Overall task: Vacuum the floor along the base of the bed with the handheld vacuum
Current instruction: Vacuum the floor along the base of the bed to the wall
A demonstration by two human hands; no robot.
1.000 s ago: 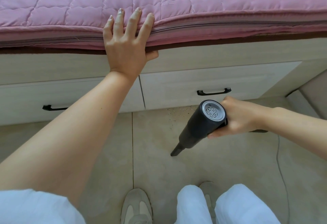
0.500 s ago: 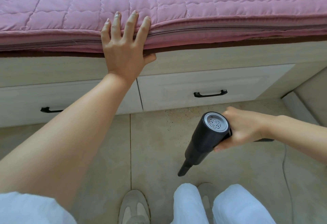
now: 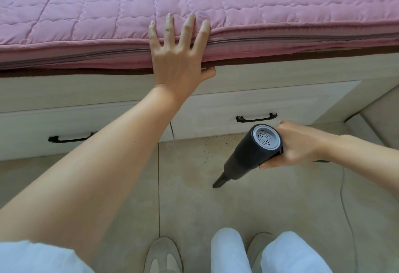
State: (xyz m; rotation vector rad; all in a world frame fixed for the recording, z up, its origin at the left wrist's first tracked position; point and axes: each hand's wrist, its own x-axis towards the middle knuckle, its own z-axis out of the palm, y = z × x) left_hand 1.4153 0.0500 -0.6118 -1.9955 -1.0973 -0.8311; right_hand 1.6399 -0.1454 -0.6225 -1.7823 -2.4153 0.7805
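**Vacuum nozzle low over the tile in front of the bed drawers**

The right hand (image 3: 300, 143) is curled round the rear of the black cylindrical handheld vacuum (image 3: 250, 154), gripping it. The vacuum slants down and away from the bed with its narrow nozzle tip near the beige tiled floor (image 3: 269, 206), just out from the right cream drawer (image 3: 216, 113) in the bed base. The left hand (image 3: 179, 61) lies flat with fingers spread on the edge of the pink quilted mattress (image 3: 97, 13), thumb under the edge. Dark specks dot the floor by the drawer front. A thin grey cable (image 3: 345, 208) runs along the floor beside the vacuum.
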